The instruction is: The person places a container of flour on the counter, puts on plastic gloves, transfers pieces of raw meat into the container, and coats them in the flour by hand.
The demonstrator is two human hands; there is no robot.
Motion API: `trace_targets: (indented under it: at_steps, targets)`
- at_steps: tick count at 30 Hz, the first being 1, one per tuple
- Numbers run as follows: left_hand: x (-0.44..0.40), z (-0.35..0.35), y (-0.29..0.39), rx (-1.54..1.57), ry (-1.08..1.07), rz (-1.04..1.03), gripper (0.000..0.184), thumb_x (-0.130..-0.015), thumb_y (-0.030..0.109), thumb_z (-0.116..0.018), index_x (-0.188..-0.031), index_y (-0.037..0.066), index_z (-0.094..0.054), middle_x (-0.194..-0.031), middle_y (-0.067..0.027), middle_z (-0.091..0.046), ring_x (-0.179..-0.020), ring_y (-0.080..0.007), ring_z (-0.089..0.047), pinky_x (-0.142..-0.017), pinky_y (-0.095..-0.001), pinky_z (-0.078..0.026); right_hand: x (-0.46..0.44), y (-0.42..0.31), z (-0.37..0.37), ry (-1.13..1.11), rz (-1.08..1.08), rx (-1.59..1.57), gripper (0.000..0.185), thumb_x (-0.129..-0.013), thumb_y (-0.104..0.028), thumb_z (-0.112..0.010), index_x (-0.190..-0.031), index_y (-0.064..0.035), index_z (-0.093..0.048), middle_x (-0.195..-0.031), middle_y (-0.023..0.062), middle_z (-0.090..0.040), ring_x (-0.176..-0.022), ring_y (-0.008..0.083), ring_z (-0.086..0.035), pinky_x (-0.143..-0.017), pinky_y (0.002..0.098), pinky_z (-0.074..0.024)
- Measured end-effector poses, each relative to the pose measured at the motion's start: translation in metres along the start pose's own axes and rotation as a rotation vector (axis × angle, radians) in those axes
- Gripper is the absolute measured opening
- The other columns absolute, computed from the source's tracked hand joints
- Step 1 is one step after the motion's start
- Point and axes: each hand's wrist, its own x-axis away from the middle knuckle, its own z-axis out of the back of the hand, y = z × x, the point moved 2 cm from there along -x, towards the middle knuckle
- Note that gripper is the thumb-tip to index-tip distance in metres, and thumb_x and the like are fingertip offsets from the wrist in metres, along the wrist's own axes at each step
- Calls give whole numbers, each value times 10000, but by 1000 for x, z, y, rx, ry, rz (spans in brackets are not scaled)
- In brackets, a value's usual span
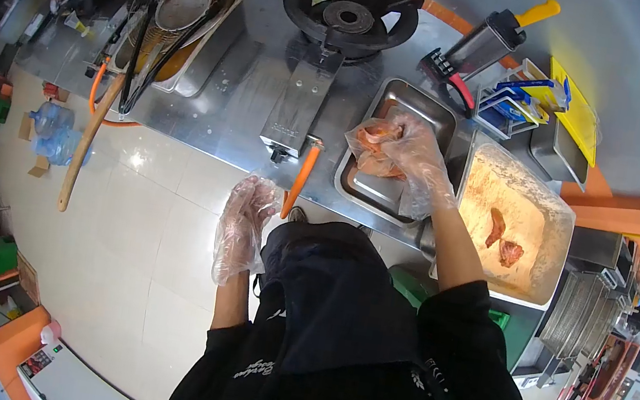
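Note:
My right hand (413, 160), in a clear plastic glove, is closed on reddish, raw-looking meat (377, 146) over a steel tray (347, 179). Clear plastic shows around the meat; whether it is a bag or part of the glove I cannot tell. Right of that tray, a large white tub (555, 235) has a pale powder like flour (496, 181) spread over its bottom. On the powder lie two meat pieces, one long (495, 228) and one rounder (510, 253). My left hand (247, 218), gloved too, hangs before the counter's edge with fingers loosely curled and nothing visible in it.
A black gas burner (349, 16) with a steel control box (301, 102) and orange hose (303, 177) stands left of the tray. Behind are a knife holder (484, 42) and yellow boards (573, 114). Strainers (183, 7) and a wooden handle (88, 145) jut out at left.

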Motion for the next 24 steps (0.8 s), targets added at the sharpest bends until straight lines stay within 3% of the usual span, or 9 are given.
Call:
trace_targets:
  at_steps: [4,7,10,14,17,19,21,23,24]
  targets:
    - [1,-1,-2,-4,24,24,385,-902,294,-598,-1199,56,-545,-936,-42,-623,-867,-147,-603,-732,-294,-499,-13,31,-5,61,12,-225,313,-709,-111,-775,-937,-7,-588,-885,73,-641,-818,142,-614,-733,277,-498]
    - [5,-9,0,21,-13,13,375,-905,295,-594,-1189,54,-547,-931,-41,-625,-866,-145,-604,-727,-293,-501,-13,41,-11,92,-64,-696,282,-745,-50,-729,-974,-13,-568,-925,100,-642,-837,167,-622,-747,291,-517]
    - [6,-11,-2,-2,-8,6,383,-909,298,-591,-1196,51,-535,-950,-49,-620,-863,-148,-602,-728,-295,-501,-9,44,-8,123,4,-1166,255,-799,-29,-656,-1028,-25,-545,-999,143,-628,-883,218,-631,-762,343,-547]
    - [5,-20,-2,-74,-37,33,403,-917,312,-580,-1222,57,-511,-1017,-63,-594,-890,-160,-586,-749,-304,-492,27,49,29,63,22,-1558,310,-852,-89,-520,-1151,-22,-476,-1111,182,-578,-1002,290,-609,-827,398,-548]
    - [-1,-27,-5,-134,-39,70,417,-923,323,-569,-1242,63,-501,-1050,-70,-580,-930,-174,-571,-767,-309,-476,51,84,63,-48,127,-1795,338,-847,-144,-540,-1161,-29,-491,-1134,163,-579,-1016,290,-605,-851,400,-543]
    - [0,-35,-3,-141,-59,71,410,-923,315,-572,-1227,50,-502,-1040,-89,-594,-927,-193,-584,-759,-312,-477,78,109,93,287,-49,-1573,347,-868,-225,-591,-1156,-46,-517,-1118,129,-589,-990,265,-615,-837,363,-548]
    - [-3,-42,-3,-106,-19,68,342,-913,278,-598,-1139,26,-548,-963,-110,-644,-867,-204,-633,-709,-307,-506,112,130,125,516,-62,-1297,328,-892,-187,-593,-1172,-42,-501,-1092,116,-595,-961,229,-623,-822,342,-542]
    - [-4,-46,-4,-128,-27,71,359,-917,284,-594,-1161,25,-543,-978,-104,-641,-887,-204,-627,-731,-311,-503,130,156,155,535,7,-1127,358,-899,-133,-603,-1212,-27,-464,-1068,105,-599,-932,188,-624,-775,317,-544]
    - [-3,-51,-2,-143,-11,72,364,-919,287,-591,-1167,24,-542,-982,-101,-641,-893,-203,-625,-738,-313,-502,142,161,165,677,-185,-1021,411,-879,-83,-624,-1231,-3,-428,-991,99,-611,-849,169,-635,-679,287,-548]
